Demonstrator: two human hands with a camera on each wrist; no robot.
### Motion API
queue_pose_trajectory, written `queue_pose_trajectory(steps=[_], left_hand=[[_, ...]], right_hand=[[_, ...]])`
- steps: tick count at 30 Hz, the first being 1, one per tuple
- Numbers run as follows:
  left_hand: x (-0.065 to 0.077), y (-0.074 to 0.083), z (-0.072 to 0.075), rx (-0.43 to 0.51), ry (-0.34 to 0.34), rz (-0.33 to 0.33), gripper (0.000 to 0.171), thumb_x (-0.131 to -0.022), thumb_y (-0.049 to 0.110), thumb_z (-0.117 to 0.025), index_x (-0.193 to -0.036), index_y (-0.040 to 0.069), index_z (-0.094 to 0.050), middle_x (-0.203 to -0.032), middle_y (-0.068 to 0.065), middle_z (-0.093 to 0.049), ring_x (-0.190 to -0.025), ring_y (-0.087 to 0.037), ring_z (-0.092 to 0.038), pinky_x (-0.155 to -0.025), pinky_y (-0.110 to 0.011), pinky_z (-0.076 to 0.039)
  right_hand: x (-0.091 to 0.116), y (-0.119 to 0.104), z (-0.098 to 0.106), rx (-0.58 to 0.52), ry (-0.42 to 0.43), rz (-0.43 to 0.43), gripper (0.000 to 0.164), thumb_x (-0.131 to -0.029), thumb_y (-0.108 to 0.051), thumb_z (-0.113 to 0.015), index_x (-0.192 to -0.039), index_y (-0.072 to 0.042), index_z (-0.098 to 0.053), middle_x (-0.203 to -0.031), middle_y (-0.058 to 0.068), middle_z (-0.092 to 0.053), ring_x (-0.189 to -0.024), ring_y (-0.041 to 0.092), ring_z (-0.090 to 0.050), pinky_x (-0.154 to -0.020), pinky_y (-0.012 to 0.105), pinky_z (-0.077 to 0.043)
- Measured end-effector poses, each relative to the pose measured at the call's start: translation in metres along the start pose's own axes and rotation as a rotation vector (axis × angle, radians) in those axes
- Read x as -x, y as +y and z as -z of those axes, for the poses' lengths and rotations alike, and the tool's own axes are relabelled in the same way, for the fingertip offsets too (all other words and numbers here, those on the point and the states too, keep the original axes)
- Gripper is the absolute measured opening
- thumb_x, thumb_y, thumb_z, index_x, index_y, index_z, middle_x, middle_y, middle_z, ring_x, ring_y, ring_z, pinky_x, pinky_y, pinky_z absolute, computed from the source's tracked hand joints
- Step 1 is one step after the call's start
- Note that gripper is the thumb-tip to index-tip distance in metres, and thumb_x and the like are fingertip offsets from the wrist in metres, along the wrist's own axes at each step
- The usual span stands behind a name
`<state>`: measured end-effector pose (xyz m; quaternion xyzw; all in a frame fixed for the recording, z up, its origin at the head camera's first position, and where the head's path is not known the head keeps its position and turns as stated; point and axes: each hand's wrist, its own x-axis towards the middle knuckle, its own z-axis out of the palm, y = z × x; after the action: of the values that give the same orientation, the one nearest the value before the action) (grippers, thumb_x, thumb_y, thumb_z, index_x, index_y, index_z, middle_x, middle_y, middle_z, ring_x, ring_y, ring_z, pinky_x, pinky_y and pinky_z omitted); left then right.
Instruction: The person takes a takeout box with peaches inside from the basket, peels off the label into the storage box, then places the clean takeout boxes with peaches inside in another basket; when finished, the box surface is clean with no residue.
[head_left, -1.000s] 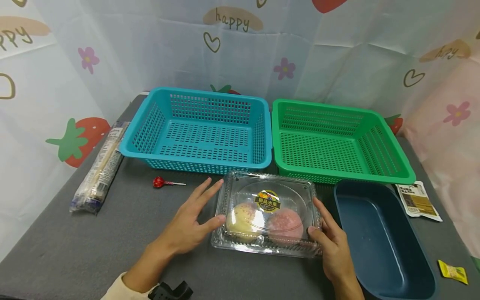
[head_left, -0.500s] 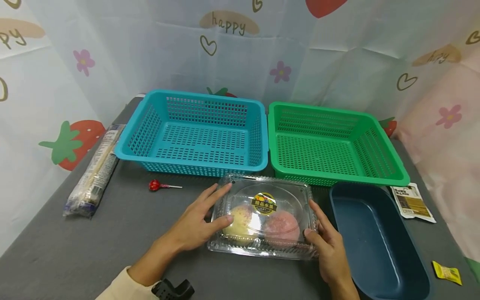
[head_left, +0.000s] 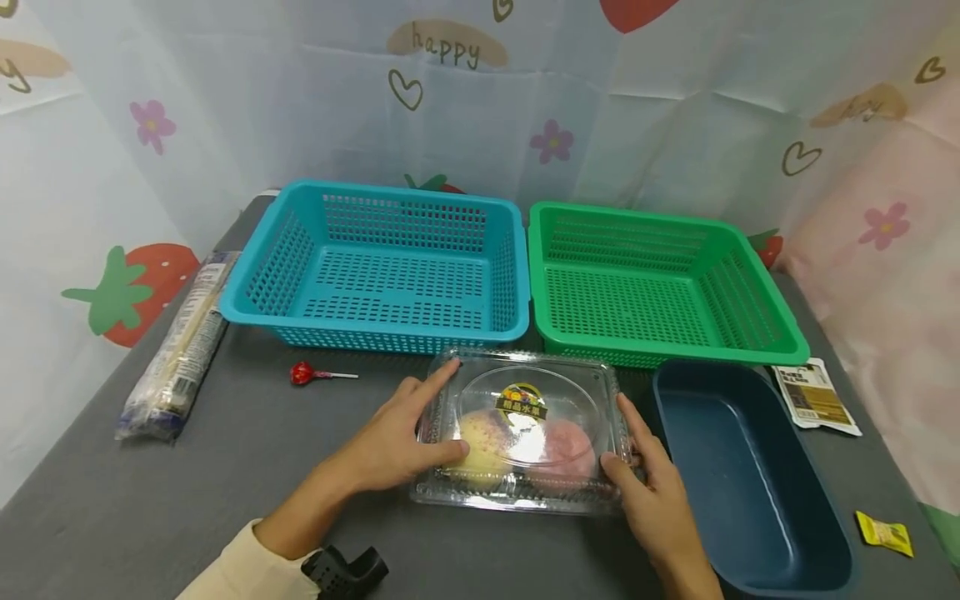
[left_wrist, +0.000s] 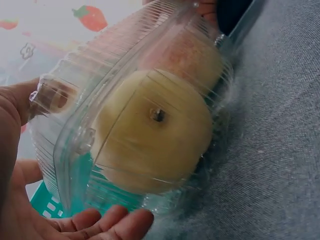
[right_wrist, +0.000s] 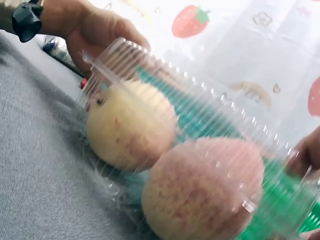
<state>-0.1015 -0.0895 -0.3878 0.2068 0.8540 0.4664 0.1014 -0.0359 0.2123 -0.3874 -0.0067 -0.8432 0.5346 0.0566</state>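
Note:
A clear plastic clamshell fruit box (head_left: 525, 375) with a gold-and-black label lies shut on the table in the head view. Inside are two round, peach-like fruits: a yellow fruit (head_left: 480, 454) on the left and a pink fruit (head_left: 567, 454) on the right. My left hand (head_left: 393, 442) grips the box's left side, its thumb on the lid; in the left wrist view several fingertips (left_wrist: 132, 225) curve near the lower edge. The right hand (head_left: 656, 496) holds the opposite side, thumb on top, its other fingers partly hidden. Both fruits show through the ribbed plastic in the right wrist view.
Behind the box stand a blue basket (head_left: 375, 332) and a green basket (head_left: 675, 348). A dark blue tub (head_left: 750, 483) sits close on the right, near a flat packet (head_left: 816, 396) and a yellow wrapped sweet (head_left: 885, 534). Leftward lie a red lollipop (head_left: 302, 372) and a long plastic-wrapped pack (head_left: 180, 350).
The left hand has moved right, from beside the box onto its left edge, thumb now over the lid. My right hand keeps its hold. The whole head view has shifted slightly.

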Motion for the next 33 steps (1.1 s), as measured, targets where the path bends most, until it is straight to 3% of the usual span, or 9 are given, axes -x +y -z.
queue_pose_trajectory(steps=[3, 6, 13, 18, 21, 25, 29, 33], left_hand=[[-0.003, 0.0, 0.0, 0.015, -0.014, 0.002, 0.094, -0.078, 0.042, -0.075, -0.155, 0.023, -0.024, -0.101, -0.009, -0.042, -0.082, -0.022, -0.043, -0.069, -0.038, -0.041], [-0.004, 0.001, 0.003, 0.026, -0.032, 0.001, 0.094, -0.077, 0.041, -0.076, -0.154, 0.021, -0.027, -0.101, -0.01, -0.043, -0.082, -0.023, -0.043, -0.068, -0.038, -0.041], [-0.01, 0.009, 0.011, -0.008, -0.078, 0.061, 0.094, -0.074, 0.04, -0.08, -0.153, 0.02, -0.031, -0.103, -0.015, -0.046, -0.081, -0.025, -0.045, -0.064, -0.037, -0.041], [-0.013, 0.014, 0.013, 0.006, -0.124, 0.111, 0.095, -0.075, 0.036, -0.082, -0.153, 0.02, -0.03, -0.108, -0.018, -0.045, -0.086, -0.027, -0.047, -0.065, -0.037, -0.047], [-0.014, 0.015, 0.014, 0.101, -0.15, 0.148, 0.096, -0.075, 0.029, -0.083, -0.153, 0.022, -0.029, -0.115, -0.022, -0.041, -0.078, -0.028, -0.053, -0.06, -0.04, -0.052], [-0.014, 0.013, 0.015, 0.303, -0.192, 0.179, 0.098, -0.075, 0.014, -0.083, -0.154, 0.024, -0.026, -0.12, -0.027, -0.036, -0.06, -0.027, -0.058, -0.05, -0.045, -0.054], [-0.014, 0.009, 0.016, 0.427, -0.227, 0.168, 0.099, -0.075, 0.006, -0.082, -0.154, 0.024, -0.025, -0.105, -0.026, -0.039, -0.059, -0.025, -0.058, -0.048, -0.047, -0.054], [-0.014, 0.008, 0.015, 0.479, -0.232, 0.166, 0.099, -0.075, 0.004, -0.082, -0.153, 0.025, -0.027, -0.095, -0.022, -0.036, -0.057, -0.023, -0.056, -0.048, -0.049, -0.053]], right_hand=[[0.002, -0.009, 0.004, 0.133, -0.012, -0.044, 0.074, -0.094, -0.01, -0.061, -0.154, -0.031, -0.024, -0.117, 0.015, -0.044, -0.096, 0.022, -0.042, -0.07, 0.035, -0.045], [0.005, -0.022, 0.01, 0.246, -0.024, -0.02, 0.079, -0.094, -0.017, -0.064, -0.155, -0.032, -0.017, -0.131, 0.02, -0.037, -0.108, 0.029, -0.042, -0.076, 0.043, -0.048], [-0.008, -0.054, 0.034, 0.283, -0.034, 0.204, 0.079, -0.092, -0.01, -0.066, -0.155, -0.027, -0.022, -0.127, 0.019, -0.042, -0.107, 0.03, -0.046, -0.078, 0.051, -0.048], [-0.025, -0.067, 0.047, 0.312, -0.097, 0.292, 0.076, -0.092, -0.009, -0.066, -0.154, -0.024, -0.026, -0.123, 0.014, -0.046, -0.101, 0.025, -0.048, -0.077, 0.048, -0.047], [-0.038, -0.073, 0.048, 0.321, -0.153, 0.326, 0.074, -0.092, -0.007, -0.067, -0.153, -0.022, -0.029, -0.121, 0.012, -0.048, -0.099, 0.022, -0.047, -0.077, 0.047, -0.046], [-0.053, -0.078, 0.043, 0.32, -0.262, 0.334, 0.07, -0.092, -0.009, -0.067, -0.152, -0.02, -0.033, -0.118, 0.011, -0.05, -0.098, 0.023, -0.047, -0.077, 0.044, -0.045], [-0.067, -0.081, 0.033, 0.32, -0.35, 0.343, 0.069, -0.091, -0.012, -0.069, -0.151, -0.018, -0.035, -0.116, 0.01, -0.052, -0.096, 0.025, -0.049, -0.076, 0.044, -0.047], [-0.077, -0.079, 0.021, 0.31, -0.411, 0.366, 0.069, -0.089, -0.011, -0.071, -0.149, -0.014, -0.039, -0.113, 0.009, -0.054, -0.095, 0.025, -0.051, -0.075, 0.046, -0.049]])
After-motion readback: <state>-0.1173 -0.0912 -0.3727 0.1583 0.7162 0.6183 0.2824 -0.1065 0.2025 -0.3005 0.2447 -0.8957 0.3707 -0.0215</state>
